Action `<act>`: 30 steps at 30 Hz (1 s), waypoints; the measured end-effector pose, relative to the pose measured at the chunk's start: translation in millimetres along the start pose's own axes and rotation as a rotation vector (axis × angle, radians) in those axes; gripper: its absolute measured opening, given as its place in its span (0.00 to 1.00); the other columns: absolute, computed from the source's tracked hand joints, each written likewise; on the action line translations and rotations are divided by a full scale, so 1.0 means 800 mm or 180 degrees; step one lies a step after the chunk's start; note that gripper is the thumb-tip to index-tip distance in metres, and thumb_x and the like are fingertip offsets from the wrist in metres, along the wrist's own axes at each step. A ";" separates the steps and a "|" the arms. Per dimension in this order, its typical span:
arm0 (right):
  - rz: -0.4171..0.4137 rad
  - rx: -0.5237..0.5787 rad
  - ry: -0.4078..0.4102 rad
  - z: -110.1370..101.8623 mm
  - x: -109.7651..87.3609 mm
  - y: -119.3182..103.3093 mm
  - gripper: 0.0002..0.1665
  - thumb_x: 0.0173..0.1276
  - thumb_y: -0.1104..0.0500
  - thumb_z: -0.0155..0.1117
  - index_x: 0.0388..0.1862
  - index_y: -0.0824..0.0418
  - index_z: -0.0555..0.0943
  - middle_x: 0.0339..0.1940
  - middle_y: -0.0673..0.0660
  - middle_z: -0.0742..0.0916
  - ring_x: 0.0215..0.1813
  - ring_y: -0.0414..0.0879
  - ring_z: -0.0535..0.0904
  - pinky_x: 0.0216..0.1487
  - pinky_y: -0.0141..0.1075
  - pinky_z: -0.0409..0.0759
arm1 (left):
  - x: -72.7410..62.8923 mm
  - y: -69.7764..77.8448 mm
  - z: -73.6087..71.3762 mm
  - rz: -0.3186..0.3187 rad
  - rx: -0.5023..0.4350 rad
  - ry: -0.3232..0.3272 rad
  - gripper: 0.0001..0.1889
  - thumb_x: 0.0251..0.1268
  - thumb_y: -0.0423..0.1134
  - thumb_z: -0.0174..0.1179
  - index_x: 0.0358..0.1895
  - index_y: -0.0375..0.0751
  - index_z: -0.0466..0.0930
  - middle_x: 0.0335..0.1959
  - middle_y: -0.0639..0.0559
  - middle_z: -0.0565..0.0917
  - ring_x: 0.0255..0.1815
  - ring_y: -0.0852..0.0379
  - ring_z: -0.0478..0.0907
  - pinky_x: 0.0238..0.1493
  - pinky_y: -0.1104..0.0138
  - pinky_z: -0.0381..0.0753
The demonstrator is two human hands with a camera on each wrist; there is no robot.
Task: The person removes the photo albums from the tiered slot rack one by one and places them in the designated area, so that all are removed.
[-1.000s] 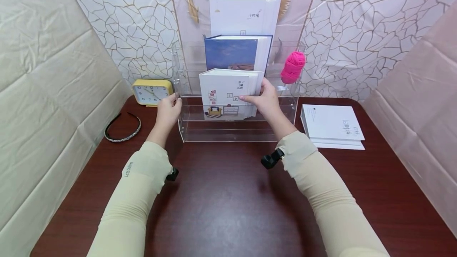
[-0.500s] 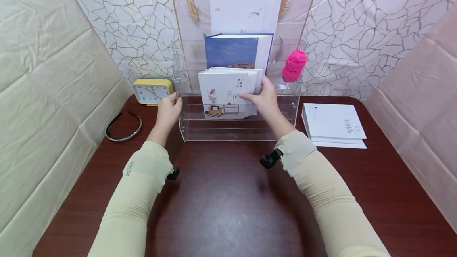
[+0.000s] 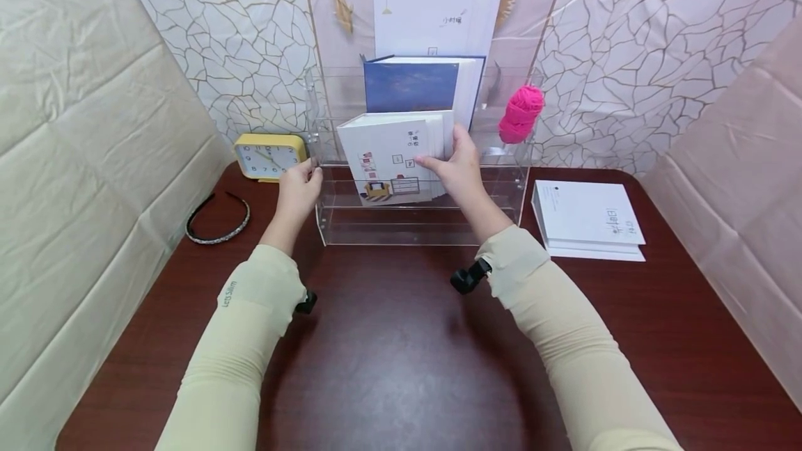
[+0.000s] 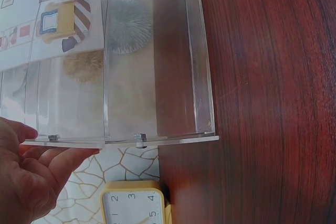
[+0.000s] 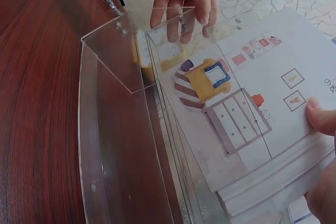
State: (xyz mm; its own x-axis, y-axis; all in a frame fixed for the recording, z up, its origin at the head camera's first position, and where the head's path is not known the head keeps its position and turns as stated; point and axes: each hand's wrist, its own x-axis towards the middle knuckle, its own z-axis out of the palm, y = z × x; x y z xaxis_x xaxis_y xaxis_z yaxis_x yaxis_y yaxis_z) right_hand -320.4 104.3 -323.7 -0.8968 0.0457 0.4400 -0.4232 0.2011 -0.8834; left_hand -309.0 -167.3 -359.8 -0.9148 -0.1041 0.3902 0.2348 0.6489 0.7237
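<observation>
A clear acrylic tiered rack [image 3: 413, 235] stands at the back of the table. My left hand [image 3: 298, 193] grips its left side panel; in the left wrist view the thumb is inside the panel and the fingers [image 4: 63, 163] outside. With my right hand [image 3: 462, 169] I pinch the right edge of a white book [image 3: 376, 152], thumb on the front cover and fingers behind. This book tilts to the left in a front tier, its pages slightly fanned. Behind it stand a blue-covered book [image 3: 410, 85] and a taller white book [image 3: 432, 19].
A pink yarn skein [image 3: 522, 115] sits at the rack's right side. To the right lies a white book or binder [image 3: 589, 214]. A yellow clock [image 3: 269, 156] and a dark sparkly headband [image 3: 218, 239] are on the left. Patterned cloth hangs behind.
The front white book has tipped to the left and shifted slightly left, with my right hand following it. My left hand keeps its grip on the rack's side.
</observation>
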 end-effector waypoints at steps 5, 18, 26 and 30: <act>-0.0081 -0.0013 -0.0025 0.003 0.002 -0.004 0.32 0.46 0.73 0.75 0.50 0.70 0.71 0.44 0.62 0.82 0.45 0.49 0.78 0.49 0.37 0.75 | 0.000 0.000 0.001 -0.0014 -0.0034 -0.0009 0.15 0.67 0.32 0.50 0.52 0.30 0.79 0.29 0.37 0.81 0.29 0.47 0.70 0.31 0.63 0.68; -0.0165 0.0124 -0.0083 -0.005 0.009 -0.025 0.30 0.48 0.73 0.73 0.49 0.70 0.70 0.44 0.64 0.82 0.44 0.51 0.78 0.48 0.39 0.76 | 0.000 -0.001 0.002 -0.0015 -0.0025 0.0020 0.14 0.67 0.32 0.49 0.49 0.29 0.80 0.23 0.41 0.77 0.27 0.49 0.69 0.28 0.64 0.66; -0.0225 0.0264 -0.0033 -0.011 0.012 -0.020 0.28 0.48 0.74 0.72 0.47 0.69 0.69 0.43 0.63 0.83 0.43 0.50 0.80 0.47 0.39 0.78 | -0.001 0.001 0.000 -0.0006 -0.0035 0.0023 0.12 0.67 0.32 0.49 0.44 0.30 0.81 0.13 0.51 0.68 0.18 0.55 0.62 0.20 0.68 0.61; -0.0231 0.0309 -0.0017 -0.014 0.014 -0.025 0.27 0.49 0.75 0.71 0.46 0.69 0.69 0.43 0.63 0.83 0.43 0.50 0.80 0.47 0.39 0.78 | 0.000 0.001 0.000 -0.0029 -0.0055 0.0008 0.14 0.67 0.32 0.49 0.50 0.30 0.80 0.17 0.46 0.73 0.21 0.54 0.65 0.22 0.68 0.63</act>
State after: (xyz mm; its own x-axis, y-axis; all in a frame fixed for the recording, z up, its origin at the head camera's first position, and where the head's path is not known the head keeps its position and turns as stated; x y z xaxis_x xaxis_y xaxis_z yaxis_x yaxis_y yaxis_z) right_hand -320.7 112.0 -299.0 -0.8639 0.0292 0.5027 -0.4973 0.1080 -0.8608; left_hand -308.9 -167.1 -359.2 -0.9162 -0.1119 0.3848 0.2321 0.6347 0.7371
